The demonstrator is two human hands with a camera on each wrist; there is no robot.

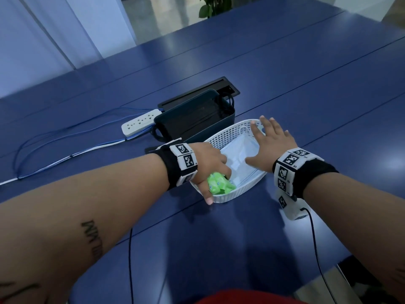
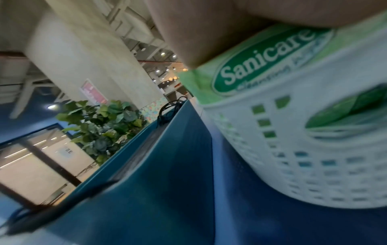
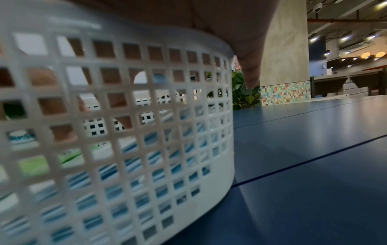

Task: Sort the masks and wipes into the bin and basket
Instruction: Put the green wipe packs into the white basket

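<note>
A white perforated basket (image 1: pixel 225 132) sits on the blue table with light blue masks (image 1: pixel 238 156) stacked flat inside. My left hand (image 1: pixel 210 165) grips a green pack of wipes (image 1: pixel 219 185) at the basket's near end; its thumb hangs over the rim. The wrist view shows the pack's "Sanicare" label (image 2: pixel 266 61) under my fingers. My right hand (image 1: pixel 267 141) lies flat with spread fingers over the masks and the basket's right rim. Behind the basket stands a dark teal bin (image 1: pixel 228 115) holding black masks (image 1: pixel 197 117).
A white power strip (image 1: pixel 140 121) with blue and white cables lies left of the bin. A black cable hatch (image 1: pixel 197 91) is set in the table behind it. The basket wall (image 3: pixel 117 132) fills the right wrist view, with bare table to its right.
</note>
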